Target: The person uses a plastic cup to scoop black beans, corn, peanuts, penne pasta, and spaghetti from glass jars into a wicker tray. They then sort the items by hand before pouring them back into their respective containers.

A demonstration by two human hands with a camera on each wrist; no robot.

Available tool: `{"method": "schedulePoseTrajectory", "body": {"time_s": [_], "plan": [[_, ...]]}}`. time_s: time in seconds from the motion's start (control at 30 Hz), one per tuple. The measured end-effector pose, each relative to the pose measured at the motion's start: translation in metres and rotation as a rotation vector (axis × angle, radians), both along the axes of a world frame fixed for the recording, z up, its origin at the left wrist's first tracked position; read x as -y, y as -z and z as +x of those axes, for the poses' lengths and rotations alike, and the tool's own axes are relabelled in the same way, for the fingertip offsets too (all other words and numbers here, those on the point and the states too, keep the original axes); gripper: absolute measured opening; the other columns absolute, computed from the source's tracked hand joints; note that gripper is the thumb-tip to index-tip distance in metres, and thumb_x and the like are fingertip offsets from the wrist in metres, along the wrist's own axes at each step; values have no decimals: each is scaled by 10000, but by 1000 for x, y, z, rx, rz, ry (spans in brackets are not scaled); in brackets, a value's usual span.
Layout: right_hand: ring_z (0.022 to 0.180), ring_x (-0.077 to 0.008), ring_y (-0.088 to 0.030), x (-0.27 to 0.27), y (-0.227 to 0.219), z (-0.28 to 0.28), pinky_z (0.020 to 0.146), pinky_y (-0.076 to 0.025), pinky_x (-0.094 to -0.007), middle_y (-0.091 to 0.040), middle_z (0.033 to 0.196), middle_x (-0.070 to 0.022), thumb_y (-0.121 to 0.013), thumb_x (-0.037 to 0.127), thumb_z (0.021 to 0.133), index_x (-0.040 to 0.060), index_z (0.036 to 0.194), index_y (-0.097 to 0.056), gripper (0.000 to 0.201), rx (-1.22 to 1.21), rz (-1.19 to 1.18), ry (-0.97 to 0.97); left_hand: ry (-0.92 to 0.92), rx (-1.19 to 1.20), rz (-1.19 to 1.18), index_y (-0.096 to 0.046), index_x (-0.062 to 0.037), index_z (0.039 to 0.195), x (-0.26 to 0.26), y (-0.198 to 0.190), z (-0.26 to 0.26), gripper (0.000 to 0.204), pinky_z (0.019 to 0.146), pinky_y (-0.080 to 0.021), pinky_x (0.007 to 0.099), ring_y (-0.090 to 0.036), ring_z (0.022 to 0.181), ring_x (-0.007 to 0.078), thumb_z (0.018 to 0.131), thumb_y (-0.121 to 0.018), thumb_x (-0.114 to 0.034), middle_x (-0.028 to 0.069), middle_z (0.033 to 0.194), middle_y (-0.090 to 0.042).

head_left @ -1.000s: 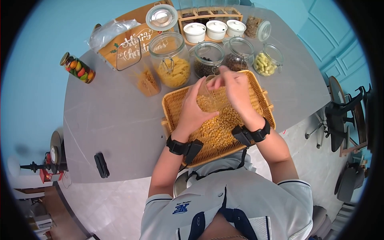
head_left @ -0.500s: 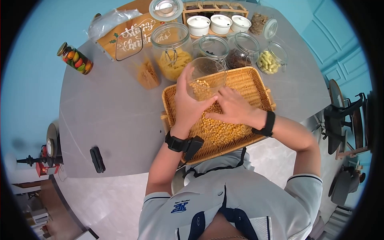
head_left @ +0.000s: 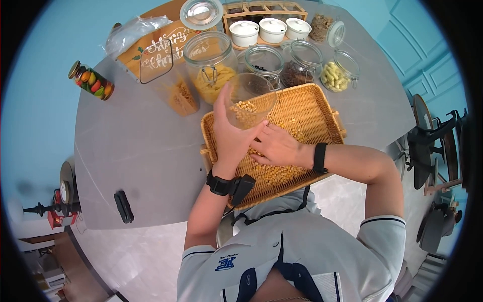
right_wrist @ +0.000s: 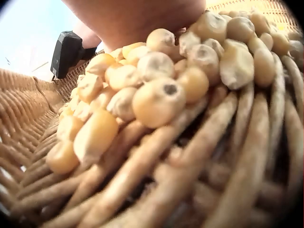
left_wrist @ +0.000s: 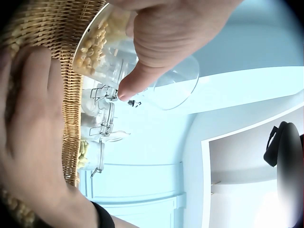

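My left hand (head_left: 229, 133) grips an open clear jar (head_left: 261, 100) above the left part of a wicker basket (head_left: 317, 103). Corn kernels (head_left: 245, 106) lie in the bottom of the jar. In the left wrist view the thumb (left_wrist: 137, 81) lies along the jar's side. My right hand (head_left: 282, 147) is down in the basket just below the jar, fingers somewhat spread and touching the loose corn (head_left: 279, 173). Its fingertips are partly hidden. The right wrist view shows a heap of kernels (right_wrist: 156, 102) close up on the woven bottom.
Behind the basket stand a pasta jar (head_left: 209, 83), clip-top jars (head_left: 261, 63) of dark contents and a jar (head_left: 336, 75) of pale green pieces. Further back are white lidded pots (head_left: 273, 31). At left are a tall clear container (head_left: 183, 98) and a black object (head_left: 123, 206).
My right hand has come down from the jar's mouth into the corn, then drawn slightly left and nearer the body. The left hand still holds the jar, now shifted a little left.
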State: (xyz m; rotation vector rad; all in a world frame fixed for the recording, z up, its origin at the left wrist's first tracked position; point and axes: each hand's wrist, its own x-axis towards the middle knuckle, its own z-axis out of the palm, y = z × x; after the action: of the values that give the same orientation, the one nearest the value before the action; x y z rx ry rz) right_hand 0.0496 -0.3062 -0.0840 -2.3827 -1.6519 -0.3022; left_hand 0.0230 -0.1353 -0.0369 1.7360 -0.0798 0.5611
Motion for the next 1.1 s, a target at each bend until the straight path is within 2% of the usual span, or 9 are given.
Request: {"method": "schedulePoseTrajectory", "body": {"time_s": [0.1,0.3,0.5,0.6,0.7,0.8,0.9,1.0,1.1], "plan": [[863,-239,-660,0,-2,-4,708,-536,-376,-614,863,-67,-693,328,864,77,812,-623,266,106,-14,-40,13,10,-37,-372,-25,1529,1,3,1,1034,1171,-367,393,-449,1414,284,648,-911,-60,169,1514,-462],[564,-188,-635,5,7,-7,442,-495,-327,-582,682,-42,-653,207,841,88,760,-608,150,231,-24,-157,28,8,-40,-378,-15,1522,2,0,0,1031,1169,-365,388,-449,1413,279,645,-916,-70,170,1514,-466],[546,-190,-647,7,11,-5,457,-511,-341,-590,640,-43,-644,187,853,83,768,-635,135,306,-32,-157,18,6,29,-334,-30,1546,0,1,1,1082,1191,-337,413,-425,1437,307,644,-931,-61,201,1506,-472],[544,-208,-651,15,12,4,443,-494,-334,-606,652,-58,-631,188,908,79,772,-642,175,143,11,-46,3,8,57,-331,-29,1548,0,2,1,1085,1193,-330,413,-425,1436,304,646,-933,-76,194,1509,-471],[516,-183,-610,23,2,17,414,-443,-300,-586,640,-49,-581,196,977,83,769,-625,241,-223,365,217,6,21,77,-335,-30,1547,0,1,1,1085,1193,-327,411,-430,1429,296,644,-935,-87,188,1501,-480],[476,-119,-491,34,-48,27,377,-339,-245,-518,649,-7,-548,175,985,104,770,-566,227,-1575,750,881,15,-30,77,-339,-26,1544,1,-1,-1,1082,1192,-327,404,-437,1420,288,641,-934,-87,187,1492,-490],[496,-73,-409,52,-49,46,371,-266,-217,-478,708,18,-521,207,997,118,860,-542,165,-2027,1125,902,55,-35,45,-343,-21,1542,3,-1,-1,1079,1189,-330,399,-445,1412,285,639,-932,-81,186,1487,-496],[502,-73,-378,62,-46,46,370,-260,-213,-475,741,19,-514,225,992,100,902,-531,155,-2277,1292,701,69,-43,93,-348,-24,1543,3,0,-2,1064,1177,-358,384,-452,1417,291,649,-922,-71,182,1523,-470],[504,-86,-392,55,-52,45,388,-260,-223,-490,706,5,-472,272,1000,99,865,-515,223,-2227,1299,767,126,-36,68,-350,-25,1543,3,2,-1,1062,1176,-359,383,-449,1424,287,649,-922,-65,183,1523,-471]]}}
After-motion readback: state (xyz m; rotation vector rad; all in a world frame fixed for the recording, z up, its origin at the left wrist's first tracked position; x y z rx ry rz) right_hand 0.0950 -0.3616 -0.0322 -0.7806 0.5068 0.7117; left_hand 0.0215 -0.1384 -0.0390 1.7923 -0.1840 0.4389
